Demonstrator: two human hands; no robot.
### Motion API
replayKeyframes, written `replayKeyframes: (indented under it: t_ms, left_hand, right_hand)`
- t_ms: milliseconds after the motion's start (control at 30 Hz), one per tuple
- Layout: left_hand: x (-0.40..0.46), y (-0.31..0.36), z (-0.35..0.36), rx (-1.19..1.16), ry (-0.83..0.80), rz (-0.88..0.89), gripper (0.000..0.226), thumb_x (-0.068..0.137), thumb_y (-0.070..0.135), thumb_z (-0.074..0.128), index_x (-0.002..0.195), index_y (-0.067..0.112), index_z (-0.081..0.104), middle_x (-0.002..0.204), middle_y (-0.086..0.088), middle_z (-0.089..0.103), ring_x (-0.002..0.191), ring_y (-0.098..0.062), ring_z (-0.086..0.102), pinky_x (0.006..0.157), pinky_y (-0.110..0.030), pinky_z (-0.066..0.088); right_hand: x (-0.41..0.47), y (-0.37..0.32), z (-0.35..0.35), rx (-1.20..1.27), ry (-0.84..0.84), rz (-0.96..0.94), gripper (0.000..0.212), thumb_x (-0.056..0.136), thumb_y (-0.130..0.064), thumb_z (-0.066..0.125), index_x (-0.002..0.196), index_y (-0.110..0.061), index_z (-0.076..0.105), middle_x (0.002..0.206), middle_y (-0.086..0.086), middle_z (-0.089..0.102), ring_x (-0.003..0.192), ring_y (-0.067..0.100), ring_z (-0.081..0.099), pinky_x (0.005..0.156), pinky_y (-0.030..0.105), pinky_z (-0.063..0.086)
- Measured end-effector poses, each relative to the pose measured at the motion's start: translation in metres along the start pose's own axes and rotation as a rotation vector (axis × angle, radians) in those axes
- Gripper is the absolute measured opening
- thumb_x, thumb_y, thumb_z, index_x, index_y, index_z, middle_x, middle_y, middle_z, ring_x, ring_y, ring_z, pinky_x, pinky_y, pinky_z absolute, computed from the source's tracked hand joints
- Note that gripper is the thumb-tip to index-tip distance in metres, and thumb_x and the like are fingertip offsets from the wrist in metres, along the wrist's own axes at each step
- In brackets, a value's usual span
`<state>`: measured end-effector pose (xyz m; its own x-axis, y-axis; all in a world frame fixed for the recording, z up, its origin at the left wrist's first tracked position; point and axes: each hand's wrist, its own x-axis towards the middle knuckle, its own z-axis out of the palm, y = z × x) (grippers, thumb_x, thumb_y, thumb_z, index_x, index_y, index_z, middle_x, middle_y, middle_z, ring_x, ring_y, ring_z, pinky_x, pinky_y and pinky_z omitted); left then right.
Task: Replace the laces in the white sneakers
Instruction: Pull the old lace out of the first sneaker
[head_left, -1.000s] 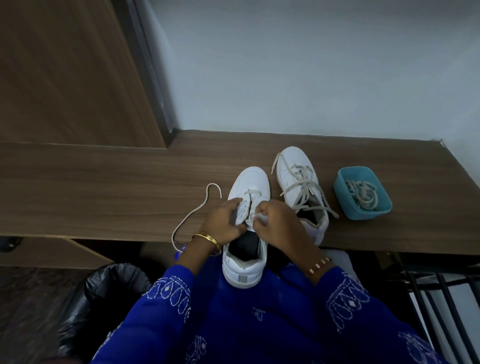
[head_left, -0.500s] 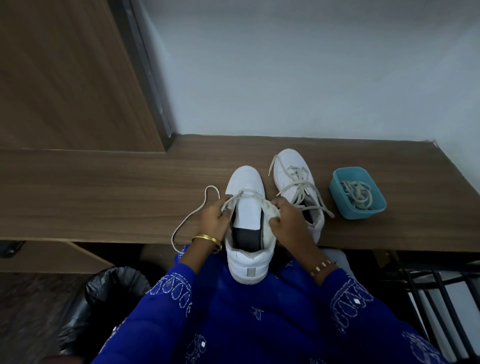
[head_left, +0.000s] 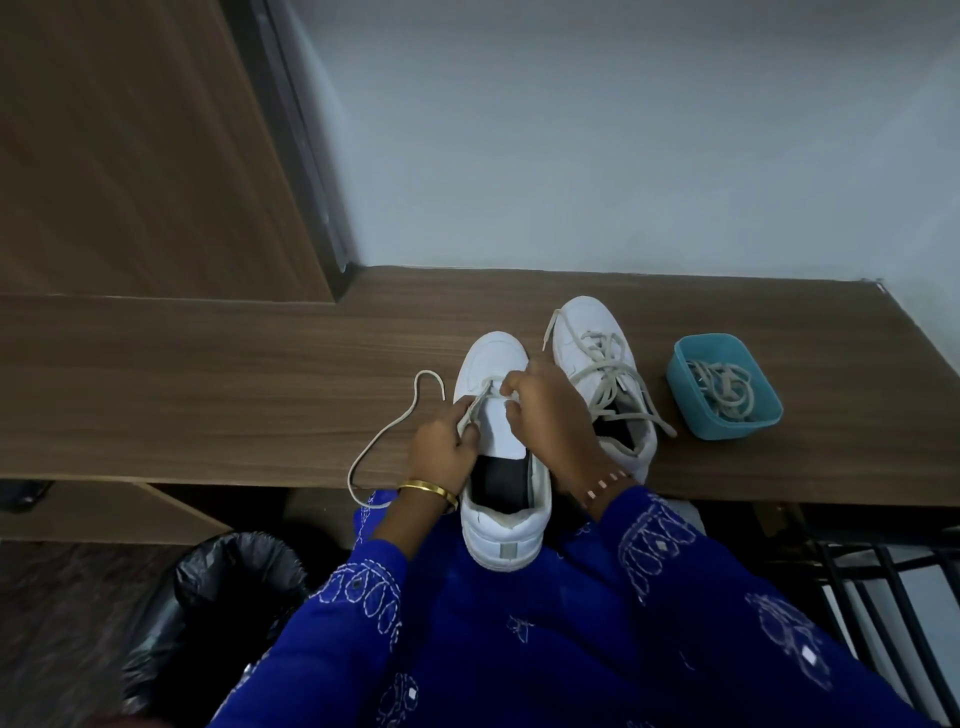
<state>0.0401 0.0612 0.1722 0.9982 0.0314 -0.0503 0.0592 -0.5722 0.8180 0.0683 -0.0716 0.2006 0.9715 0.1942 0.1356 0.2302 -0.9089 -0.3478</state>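
A white sneaker (head_left: 497, 410) lies toe-away on the wooden desk's front edge, heel hanging over my lap. My left hand (head_left: 441, 449) grips the off-white lace (head_left: 387, 434) at the shoe's left eyelets; the lace's free end loops left across the desk. My right hand (head_left: 550, 415) pinches the same lace at the lowest eyelets near the toe. The second white sneaker (head_left: 597, 364) stands just to the right, loosely laced.
A teal tub (head_left: 727, 421) holding several coiled laces sits right of the shoes on the desk (head_left: 208, 389). A bin lined with a black bag (head_left: 228, 587) stands below at the left. A black metal rack (head_left: 883, 587) is at the lower right.
My right hand has moved from the shoe's right side forward to the eyelets near the toe. The left hand stays at the left eyelets, holding the lace.
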Motion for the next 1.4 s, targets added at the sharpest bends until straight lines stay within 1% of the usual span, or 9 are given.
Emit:
replayKeyframes:
  t_ms: [300, 400, 533, 667, 833, 900, 1000, 1200, 1400]
  left_hand:
    - [-0.001, -0.001, 0.006, 0.075, 0.013, -0.009, 0.042, 0.09, 0.01, 0.043, 0.131, 0.013, 0.05, 0.125, -0.014, 0.059, 0.111, -0.032, 0.055, 0.084, -0.031, 0.041]
    - [-0.001, -0.003, 0.007, 0.094, 0.005, 0.013, 0.043, 0.09, 0.013, 0.042, 0.132, 0.013, 0.049, 0.126, -0.014, 0.057, 0.111, -0.034, 0.054, 0.086, -0.034, 0.042]
    - [-0.001, -0.002, 0.009, 0.152, 0.005, 0.02, 0.044, 0.089, 0.008, 0.045, 0.133, 0.013, 0.046, 0.125, -0.015, 0.057, 0.108, -0.035, 0.054, 0.083, -0.034, 0.042]
    - [-0.001, 0.003, 0.009, 0.263, -0.033, 0.01, 0.044, 0.091, 0.013, 0.043, 0.135, 0.013, 0.042, 0.127, -0.015, 0.054, 0.11, -0.034, 0.052, 0.082, -0.034, 0.039]
    - [-0.003, 0.007, 0.008, 0.292, -0.012, 0.002, 0.044, 0.091, 0.013, 0.043, 0.135, 0.012, 0.041, 0.126, -0.014, 0.052, 0.11, -0.033, 0.052, 0.084, -0.034, 0.039]
    - [-0.005, 0.008, 0.008, 0.306, -0.013, 0.016, 0.046, 0.09, 0.013, 0.044, 0.136, 0.012, 0.039, 0.126, -0.014, 0.052, 0.109, -0.032, 0.052, 0.083, -0.035, 0.039]
    - [-0.006, 0.007, 0.008, 0.314, 0.009, 0.012, 0.048, 0.089, 0.013, 0.045, 0.137, 0.011, 0.038, 0.125, -0.013, 0.052, 0.108, -0.033, 0.053, 0.082, -0.036, 0.04]
    - [0.0, 0.008, 0.007, 0.342, -0.026, 0.012, 0.039, 0.088, 0.015, 0.047, 0.127, 0.009, 0.045, 0.118, -0.014, 0.055, 0.104, -0.033, 0.054, 0.079, -0.035, 0.041]
    - [0.003, 0.021, -0.013, 0.143, -0.055, 0.026, 0.061, 0.072, 0.037, 0.047, 0.126, 0.009, 0.05, 0.118, -0.015, 0.06, 0.108, -0.031, 0.056, 0.083, -0.032, 0.044]
  right_hand:
    - [0.024, -0.021, 0.007, -0.256, -0.104, 0.065, 0.023, 0.089, -0.002, 0.045, 0.105, -0.004, 0.061, 0.112, 0.013, 0.058, 0.107, 0.03, 0.054, 0.08, 0.036, 0.047]
    - [0.035, -0.013, 0.004, -0.069, -0.151, 0.171, 0.015, 0.086, -0.002, 0.047, 0.076, -0.004, 0.058, 0.085, 0.012, 0.059, 0.087, 0.029, 0.057, 0.07, 0.033, 0.045]
    - [0.049, 0.0, -0.01, 0.279, -0.396, 0.368, 0.039, 0.082, -0.003, 0.055, 0.05, -0.01, 0.034, 0.053, 0.005, 0.036, 0.052, 0.019, 0.039, 0.051, 0.024, 0.03]
    - [0.052, 0.001, -0.019, 0.576, -0.51, 0.594, 0.027, 0.086, -0.005, 0.053, 0.062, -0.011, 0.043, 0.055, 0.004, 0.036, 0.046, 0.01, 0.029, 0.043, 0.021, 0.024]
    - [0.053, -0.002, -0.019, 0.62, -0.49, 0.505, 0.013, 0.082, -0.001, 0.06, 0.071, -0.003, 0.054, 0.064, 0.017, 0.044, 0.054, 0.012, 0.035, 0.047, 0.024, 0.027]
    - [0.052, -0.007, -0.019, 0.618, -0.419, 0.412, 0.002, 0.076, 0.004, 0.064, 0.075, 0.006, 0.062, 0.085, 0.033, 0.058, 0.07, 0.019, 0.049, 0.059, 0.033, 0.044]
    - [0.055, -0.012, -0.02, 0.555, -0.427, 0.315, 0.01, 0.077, 0.004, 0.062, 0.083, 0.01, 0.068, 0.102, 0.022, 0.068, 0.097, 0.027, 0.063, 0.093, 0.043, 0.047]
    - [0.039, -0.01, -0.03, 0.395, -0.233, 0.285, 0.015, 0.084, -0.007, 0.058, 0.072, 0.002, 0.06, 0.06, 0.007, 0.047, 0.056, 0.013, 0.042, 0.058, 0.027, 0.035]
    - [-0.011, 0.001, -0.02, 0.4, -0.305, 0.307, 0.02, 0.077, -0.018, 0.069, 0.094, -0.014, 0.06, 0.074, -0.006, 0.053, 0.072, 0.011, 0.051, 0.06, 0.022, 0.036]
